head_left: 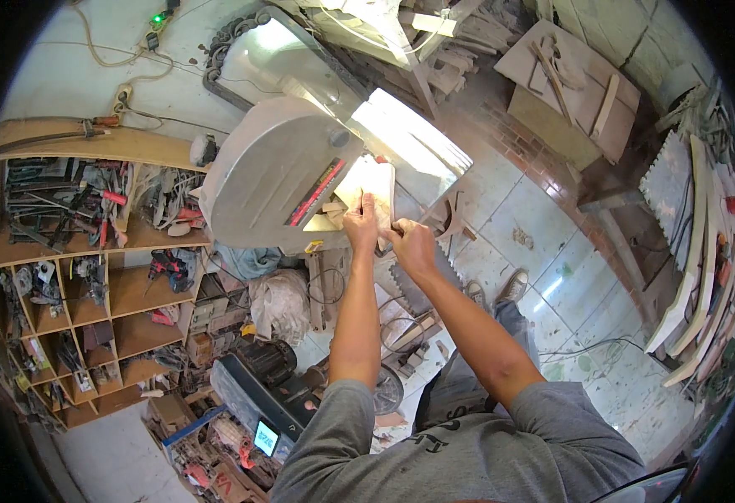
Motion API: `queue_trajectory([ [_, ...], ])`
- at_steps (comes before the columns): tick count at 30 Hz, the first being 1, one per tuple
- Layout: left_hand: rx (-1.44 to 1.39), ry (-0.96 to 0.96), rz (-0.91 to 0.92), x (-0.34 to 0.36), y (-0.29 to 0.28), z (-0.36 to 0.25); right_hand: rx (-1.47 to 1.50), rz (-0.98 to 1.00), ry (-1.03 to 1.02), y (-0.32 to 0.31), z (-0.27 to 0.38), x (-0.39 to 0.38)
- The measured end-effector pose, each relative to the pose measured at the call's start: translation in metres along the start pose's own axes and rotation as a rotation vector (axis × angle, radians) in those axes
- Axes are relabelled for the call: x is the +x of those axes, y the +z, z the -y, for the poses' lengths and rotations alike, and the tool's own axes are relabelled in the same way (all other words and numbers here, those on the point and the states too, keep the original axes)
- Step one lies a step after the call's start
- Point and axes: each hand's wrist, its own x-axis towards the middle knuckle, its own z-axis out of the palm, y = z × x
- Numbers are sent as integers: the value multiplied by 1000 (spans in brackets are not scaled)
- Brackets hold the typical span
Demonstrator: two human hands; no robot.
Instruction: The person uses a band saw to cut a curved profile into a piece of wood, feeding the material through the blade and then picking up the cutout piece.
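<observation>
In front of me, a pale wooden piece [381, 186] lies at the side of a large grey machine with a rounded housing [275, 168], which looks like a band saw. My left hand [362, 221] is closed on the near part of the wood, its fingers pointing away from me. Just to the right, my right hand [412, 246] pinches the near right edge of the same piece. Bright light washes out the wood's far end, and the housing hides any blade. Small wood offcuts [331, 208] lie beside the red strip on the housing.
A wooden shelf [124, 289] with tools and compartments stands at the left. A motor [268, 362] sits on the floor nearby. At the right are a tool-topped box [564, 126] and leaning boards [696, 268]. A cable [602, 345] crosses the tiles.
</observation>
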Motion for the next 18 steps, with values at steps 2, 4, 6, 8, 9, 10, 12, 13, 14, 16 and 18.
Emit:
queue_trajectory([
  [2,-14,-25,-1,1,-1,3,12,-22,-43,1,-1,-1],
  [4,-15,-43,12,2,-1,4,24,4,-37,-1,-2,0],
  [6,-1,-53,37,2,-1,2,35,78,18,-7,-2,5],
  [8,4,-43,-28,3,-1,5,27,95,-19,-3,-4,6],
  [9,8,-38,-65,4,-2,6,25,107,-40,-1,-3,9],
  [10,54,-133,-47,0,3,0,38,145,-25,-2,-8,10],
  [12,140,-324,2,-7,18,-26,58,211,12,-16,-18,18],
  [13,170,-284,-9,-7,12,-23,186,318,29,-24,-11,22],
  [14,198,-247,-19,-7,5,-14,311,426,50,-35,-7,28],
  [16,196,-196,-69,-9,3,-10,382,477,53,-59,-9,54],
  [18,132,-175,-151,-15,12,-21,475,389,126,-81,-6,102],
])
